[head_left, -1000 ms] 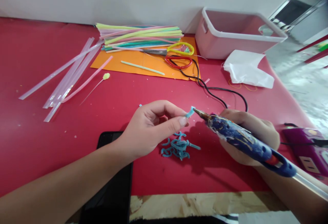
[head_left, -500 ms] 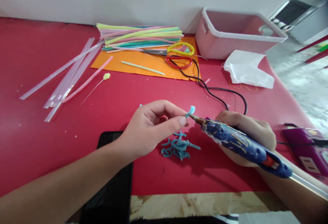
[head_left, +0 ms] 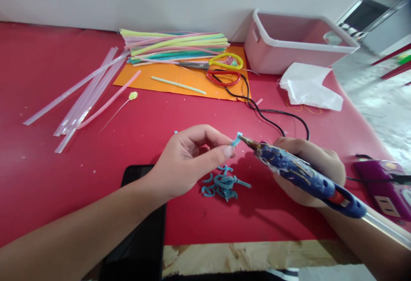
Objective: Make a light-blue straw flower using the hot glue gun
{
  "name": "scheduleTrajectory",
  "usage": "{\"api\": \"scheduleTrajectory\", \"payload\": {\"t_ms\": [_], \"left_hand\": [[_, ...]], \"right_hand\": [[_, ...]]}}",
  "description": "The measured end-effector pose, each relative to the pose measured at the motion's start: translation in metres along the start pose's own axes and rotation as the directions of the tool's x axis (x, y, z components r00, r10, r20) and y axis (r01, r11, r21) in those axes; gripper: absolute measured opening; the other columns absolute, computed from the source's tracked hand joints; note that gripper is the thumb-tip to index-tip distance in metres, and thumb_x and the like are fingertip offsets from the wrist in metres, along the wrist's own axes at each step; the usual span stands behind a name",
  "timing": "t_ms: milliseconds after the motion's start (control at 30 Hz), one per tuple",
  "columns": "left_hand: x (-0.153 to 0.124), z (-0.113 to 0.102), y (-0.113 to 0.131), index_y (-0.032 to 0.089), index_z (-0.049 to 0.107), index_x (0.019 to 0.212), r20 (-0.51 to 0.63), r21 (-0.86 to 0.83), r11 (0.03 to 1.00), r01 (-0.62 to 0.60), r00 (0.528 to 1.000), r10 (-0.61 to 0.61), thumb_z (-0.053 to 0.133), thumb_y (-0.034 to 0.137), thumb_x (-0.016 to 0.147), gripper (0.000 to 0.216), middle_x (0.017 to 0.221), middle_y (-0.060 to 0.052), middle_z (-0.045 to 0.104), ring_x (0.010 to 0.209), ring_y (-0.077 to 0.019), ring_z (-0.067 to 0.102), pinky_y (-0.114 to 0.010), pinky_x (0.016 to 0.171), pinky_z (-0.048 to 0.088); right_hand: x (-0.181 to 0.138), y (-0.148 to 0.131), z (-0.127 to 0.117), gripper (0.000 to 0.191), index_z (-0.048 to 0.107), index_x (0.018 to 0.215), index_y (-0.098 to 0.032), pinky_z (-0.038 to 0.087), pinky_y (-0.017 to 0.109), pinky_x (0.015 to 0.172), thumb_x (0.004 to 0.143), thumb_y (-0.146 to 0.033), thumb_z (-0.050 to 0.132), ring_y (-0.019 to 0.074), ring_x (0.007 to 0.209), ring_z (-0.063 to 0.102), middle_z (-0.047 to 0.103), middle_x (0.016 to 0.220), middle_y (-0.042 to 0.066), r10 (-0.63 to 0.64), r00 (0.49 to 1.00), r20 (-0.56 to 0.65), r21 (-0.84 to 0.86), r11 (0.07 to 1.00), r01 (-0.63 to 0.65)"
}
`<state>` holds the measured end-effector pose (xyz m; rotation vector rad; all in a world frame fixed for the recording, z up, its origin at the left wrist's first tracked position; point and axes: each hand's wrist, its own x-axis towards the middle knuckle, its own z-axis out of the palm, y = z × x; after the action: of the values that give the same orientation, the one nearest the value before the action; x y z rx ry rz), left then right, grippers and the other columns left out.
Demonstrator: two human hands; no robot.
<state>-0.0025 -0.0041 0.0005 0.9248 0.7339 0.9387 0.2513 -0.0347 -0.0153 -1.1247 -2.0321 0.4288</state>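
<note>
Between thumb and index finger, my left hand (head_left: 195, 159) pinches a short light-blue piece of pipe cleaner (head_left: 236, 140). Wrapped round a worn, glue-smeared blue hot glue gun (head_left: 295, 171) is my right hand (head_left: 316, 165), its fingers closed and partly hidden behind the gun. The gun's nozzle meets the upper end of the blue piece. A clear glue stick (head_left: 387, 229) sticks out of the gun's back end. Below my left fingers, a small heap of curled blue pipe-cleaner pieces (head_left: 224, 184) lies on the red tabletop (head_left: 96, 199).
Pipe cleaners (head_left: 180, 47) and scissors (head_left: 205, 65) lie on orange paper (head_left: 141, 84). Clear glue sticks (head_left: 86, 88) are at the left, a phone (head_left: 138, 229) under my left arm. A pink bin (head_left: 289, 56), white paper (head_left: 311, 86), black cord (head_left: 272, 120) and purple power box (head_left: 385, 186) stand right.
The glue gun's nozzle has moved slightly up, from the lower part of the blue piece near my fingertips to its upper end. My left hand has barely moved.
</note>
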Motion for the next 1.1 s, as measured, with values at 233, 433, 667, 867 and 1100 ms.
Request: {"api": "scheduleTrajectory", "payload": {"t_ms": [233, 433, 667, 867, 1100], "left_hand": [[0.0002, -0.0005, -0.0005, 0.018, 0.072, 0.076, -0.007, 0.042, 0.999, -0.011, 1.0, 0.011, 0.08, 0.018, 0.081, 0.009, 0.071, 0.004, 0.073, 0.065, -0.0046, 0.065, -0.012, 0.062, 0.052], [0.0002, -0.0001, -0.0003, 0.019, 0.072, 0.078, 0.044, 0.008, 0.999, -0.039, 0.998, 0.039, 0.078, 0.018, 0.083, 0.008, 0.075, 0.004, 0.076, 0.069, -0.0061, 0.069, -0.013, 0.066, 0.054], [-0.001, -0.0011, 0.0002, 0.018, 0.072, 0.076, -0.031, 0.1, 0.995, -0.003, 0.999, 0.006, 0.08, 0.022, 0.08, 0.01, 0.075, 0.001, 0.074, 0.069, -0.0087, 0.067, -0.017, 0.063, 0.054], [-0.0009, -0.0024, 0.0001, 0.018, 0.072, 0.077, -0.026, 0.126, 0.992, -0.005, 1.0, 0.008, 0.081, 0.024, 0.079, 0.011, 0.074, 0.002, 0.072, 0.066, -0.0084, 0.064, -0.017, 0.06, 0.051], [-0.001, 0.0006, 0.0021, 0.018, 0.071, 0.076, -0.025, 0.11, 0.994, -0.005, 1.0, 0.007, 0.082, 0.026, 0.078, 0.014, 0.072, 0.001, 0.072, 0.066, -0.0099, 0.065, -0.019, 0.062, 0.053]], "right_hand": [[0.0003, -0.0045, -0.0003, 0.018, 0.059, 0.091, -0.023, 0.046, 0.026, 0.051, 0.076, -0.017, 0.067, 0.0112, 0.056, 0.057, 0.065, 0.074, -0.001, 0.011, 1.0, -0.002, -0.035, 0.999, -0.011], [0.0013, -0.0038, -0.0005, 0.018, 0.059, 0.092, -0.023, 0.047, 0.026, 0.053, 0.077, -0.015, 0.067, 0.0109, 0.059, 0.057, 0.065, 0.076, -0.001, 0.006, 0.999, 0.032, 0.002, 1.0, -0.006], [0.0021, -0.0023, -0.0016, 0.02, 0.058, 0.095, -0.023, 0.047, 0.027, 0.055, 0.079, -0.014, 0.065, 0.0123, 0.061, 0.058, 0.062, 0.075, -0.001, -0.029, 0.996, 0.086, 0.06, 0.998, 0.024], [0.0023, 0.0006, -0.0012, 0.021, 0.059, 0.093, -0.024, 0.048, 0.027, 0.053, 0.078, -0.01, 0.065, 0.0129, 0.059, 0.059, 0.061, 0.074, -0.001, -0.064, 0.997, 0.032, 0.065, 0.996, 0.062], [0.0001, 0.0023, -0.002, 0.025, 0.059, 0.094, -0.023, 0.047, 0.027, 0.049, 0.072, -0.016, 0.07, 0.0138, 0.055, 0.06, 0.064, 0.072, -0.001, -0.05, 0.999, -0.019, -0.022, 0.999, 0.05]]}}
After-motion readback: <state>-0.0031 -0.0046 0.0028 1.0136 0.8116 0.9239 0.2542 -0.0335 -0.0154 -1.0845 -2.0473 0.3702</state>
